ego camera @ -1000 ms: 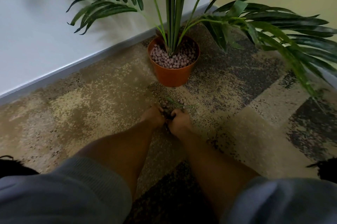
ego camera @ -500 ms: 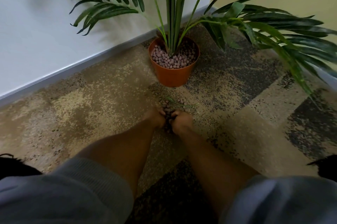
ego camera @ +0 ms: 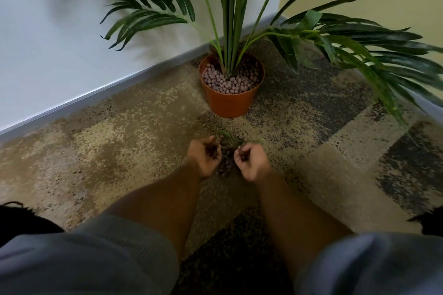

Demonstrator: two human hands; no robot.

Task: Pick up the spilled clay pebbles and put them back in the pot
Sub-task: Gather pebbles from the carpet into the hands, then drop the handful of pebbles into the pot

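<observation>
An orange pot (ego camera: 230, 102) holding a palm plant stands on the carpet by the wall corner, filled with pinkish clay pebbles. A small heap of spilled pebbles (ego camera: 225, 165) lies on the carpet in front of the pot. My left hand (ego camera: 203, 155) is turned palm up with its fingers curled around a scoop of pebbles. My right hand (ego camera: 250, 159) mirrors it just to the right, also cupping pebbles. The heap lies between the two hands.
Long green palm fronds (ego camera: 374, 54) spread over the carpet to the right and left of the pot. A grey skirting board (ego camera: 96, 95) runs along the white wall. A loose green leaf (ego camera: 231, 137) lies by the spilled pebbles.
Both hands were palm down and pressed together on the heap. Now they have turned palm up and parted slightly, each with pebbles scooped in it.
</observation>
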